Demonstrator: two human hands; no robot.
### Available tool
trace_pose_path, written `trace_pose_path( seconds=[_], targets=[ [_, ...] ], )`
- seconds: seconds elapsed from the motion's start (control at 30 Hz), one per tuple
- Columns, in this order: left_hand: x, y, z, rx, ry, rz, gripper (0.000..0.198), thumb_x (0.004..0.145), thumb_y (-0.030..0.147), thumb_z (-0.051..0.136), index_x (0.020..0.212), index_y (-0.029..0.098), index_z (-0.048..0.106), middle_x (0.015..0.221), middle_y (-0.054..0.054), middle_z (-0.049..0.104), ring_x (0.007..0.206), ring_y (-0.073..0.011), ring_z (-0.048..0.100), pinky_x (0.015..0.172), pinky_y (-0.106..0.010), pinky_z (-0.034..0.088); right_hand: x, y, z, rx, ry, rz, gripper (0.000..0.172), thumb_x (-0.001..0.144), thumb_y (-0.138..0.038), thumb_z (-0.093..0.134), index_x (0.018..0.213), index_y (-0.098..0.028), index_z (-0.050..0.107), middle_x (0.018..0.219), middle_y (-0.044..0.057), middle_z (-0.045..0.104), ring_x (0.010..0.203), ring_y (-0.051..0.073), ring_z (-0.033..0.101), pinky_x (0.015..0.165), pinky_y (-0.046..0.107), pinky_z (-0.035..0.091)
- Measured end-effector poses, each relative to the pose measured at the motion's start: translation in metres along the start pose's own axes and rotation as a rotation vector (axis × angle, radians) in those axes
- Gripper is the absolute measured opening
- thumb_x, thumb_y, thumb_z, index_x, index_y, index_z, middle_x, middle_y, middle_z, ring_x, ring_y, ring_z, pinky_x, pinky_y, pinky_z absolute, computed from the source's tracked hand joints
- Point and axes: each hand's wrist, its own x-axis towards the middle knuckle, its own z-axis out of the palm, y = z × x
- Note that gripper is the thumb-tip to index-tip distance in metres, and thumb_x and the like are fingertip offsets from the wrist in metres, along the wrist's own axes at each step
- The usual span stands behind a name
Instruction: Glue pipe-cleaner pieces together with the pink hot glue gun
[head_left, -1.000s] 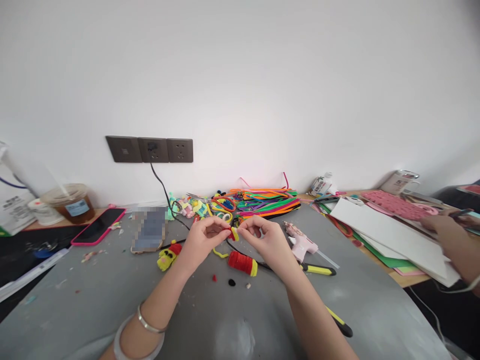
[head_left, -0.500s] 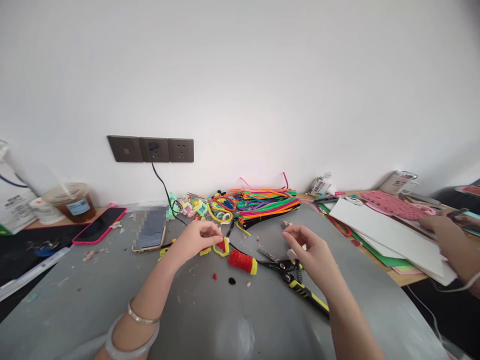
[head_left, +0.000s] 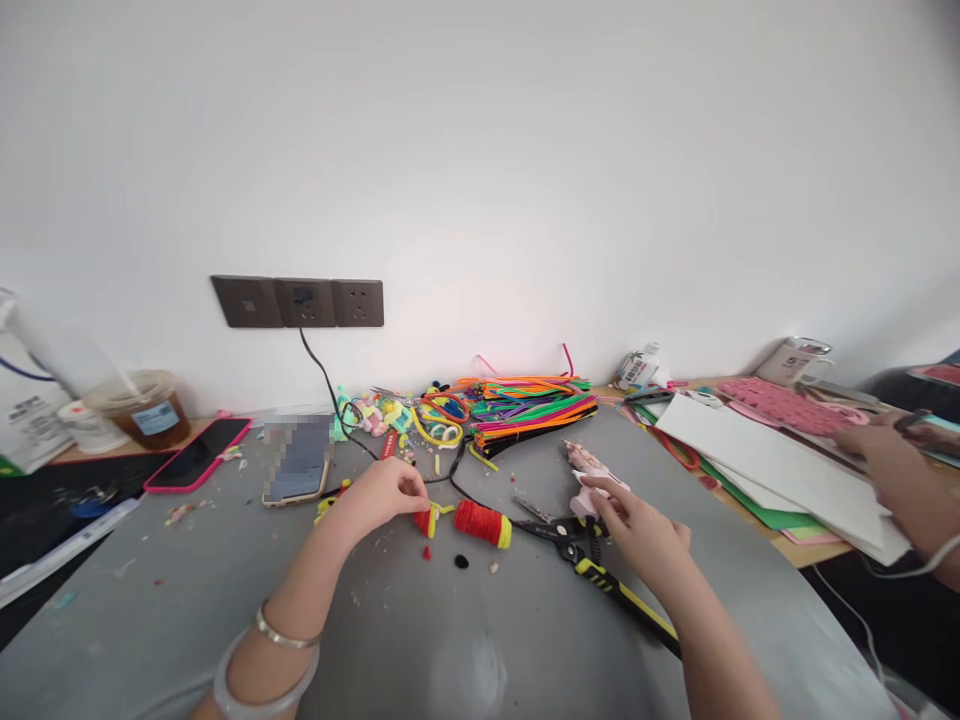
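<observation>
My left hand (head_left: 390, 492) pinches a small red and yellow pipe-cleaner piece (head_left: 426, 521) just above the table. Beside it lies a roll wound from red pipe cleaner (head_left: 480, 523), with a yellow band at its right end. My right hand (head_left: 636, 515) has its fingers around a pale pink glue gun (head_left: 586, 495), whose stained tip points away from me; part of its body is hidden by the fingers. Black-and-yellow pliers (head_left: 574, 550) lie under and beside that hand. A black oval bit (head_left: 461, 562) and a red scrap (head_left: 427, 552) rest in front of the roll.
Bundles of coloured pipe cleaners (head_left: 525, 410) lie near the wall. A phone (head_left: 300, 460), a pink-cased phone (head_left: 199, 455) and an iced drink (head_left: 142, 408) stand left. A black cord (head_left: 319, 365) runs from the socket. White sheets (head_left: 757, 465) and another person's hand (head_left: 874, 445) are right.
My left hand has lowered slightly with the pipe-cleaner piece, which has turned. My right hand has moved a little right and down, and its fingers are now on the glue gun.
</observation>
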Motion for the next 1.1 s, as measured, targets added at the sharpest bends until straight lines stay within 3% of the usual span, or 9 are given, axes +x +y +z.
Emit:
trace_pose_path(
  seconds=[0.2,0.43,0.53,0.7,0.83,1.0,1.1],
  targets=[
    [-0.002,0.004,-0.002,0.045,-0.004,0.027,0.021,0.07,0.037,0.063,0.068,0.019,0.073,0.072,-0.002,0.072,0.072,-0.0214,0.064,0.063,-0.028,0.04,0.006,0.001,0.002,0.065,-0.024,0.045,0.041,0.079,-0.061,0.046,0.096,-0.035,0.073,0.071,0.001,0.073,0.086,0.031,0.067,0.086,0.048,0.032],
    [-0.006,0.001,-0.016,0.17,0.247,-0.077,0.013,0.071,0.033,0.065,0.065,0.022,0.068,0.075,-0.004,0.073,0.072,-0.0217,0.064,0.061,-0.028,0.038,-0.004,0.002,0.01,0.186,0.064,0.078,0.047,0.075,-0.066,0.044,0.095,-0.031,0.069,0.068,0.001,0.07,0.081,0.03,0.064,0.083,0.047,0.031],
    [-0.008,0.001,-0.016,0.204,0.288,-0.132,0.01,0.069,0.032,0.069,0.066,0.023,0.069,0.078,-0.005,0.074,0.073,-0.0234,0.065,0.059,-0.028,0.036,-0.007,0.001,0.012,0.243,0.128,0.085,0.042,0.075,-0.062,0.046,0.092,-0.029,0.066,0.07,0.001,0.07,0.08,0.029,0.064,0.081,0.044,0.032],
    [-0.011,0.008,-0.013,0.184,0.282,-0.139,0.009,0.066,0.03,0.075,0.065,0.023,0.069,0.076,-0.005,0.075,0.076,-0.025,0.067,0.059,-0.027,0.037,-0.008,0.008,0.014,0.358,0.224,0.122,0.034,0.072,-0.056,0.051,0.091,-0.028,0.059,0.065,-0.001,0.067,0.069,0.026,0.062,0.08,0.044,0.035],
    [-0.012,0.01,-0.01,0.172,0.24,-0.14,0.01,0.062,0.024,0.075,0.069,0.022,0.069,0.078,-0.004,0.074,0.072,-0.0229,0.066,0.058,-0.026,0.036,-0.008,0.019,0.02,0.514,0.31,0.14,0.04,0.074,-0.058,0.055,0.098,-0.026,0.05,0.065,-0.003,0.063,0.064,0.024,0.06,0.072,0.042,0.042],
    [-0.008,0.005,-0.011,0.133,0.185,-0.112,0.011,0.059,0.026,0.076,0.065,0.02,0.068,0.07,-0.003,0.071,0.069,-0.0221,0.065,0.059,-0.027,0.04,-0.01,0.021,0.025,0.771,0.393,0.124,0.049,0.078,-0.064,0.056,0.104,-0.026,0.038,0.078,-0.001,0.06,0.064,0.021,0.064,0.064,0.038,0.051],
    [-0.01,0.007,-0.015,-0.048,0.103,-0.067,0.019,0.061,0.034,0.077,0.068,0.018,0.069,0.066,-0.002,0.069,0.065,-0.0199,0.063,0.059,-0.027,0.044,-0.013,0.013,0.021,1.008,0.404,0.11,0.05,0.077,-0.063,0.061,0.104,-0.026,0.041,0.089,0.001,0.061,0.07,0.019,0.067,0.065,0.036,0.055]
  ],
)
